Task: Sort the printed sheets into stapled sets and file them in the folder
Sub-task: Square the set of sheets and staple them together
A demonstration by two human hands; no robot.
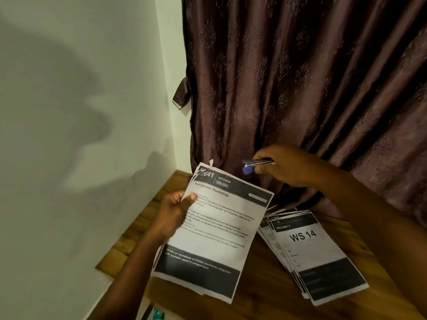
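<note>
printed sheets [215,229] — a small sheaf headed "kitchen" and "refrigerator restocking" — are held up above the left part of the table [261,294], tilted, their top left corner crumpled. the left hand [172,212] grips the sheaf at its left edge, thumb pressed on the front page, fingers curled behind. the right hand [284,165] is raised just beyond the sheaf's top right corner, its fingers closed round a stapler [257,164] with a metal body and a blue tip pointing left toward the pages — not touching them. a second pile of sheets [316,257], fanned out, lies flat on the wooden table toward its right side, the top page reading "balcony 2" and "ws 14". behind the table's far edge hangs a dark patterned curtain [300,77]; a pale wall [80,112] runs along its left edge.
</note>
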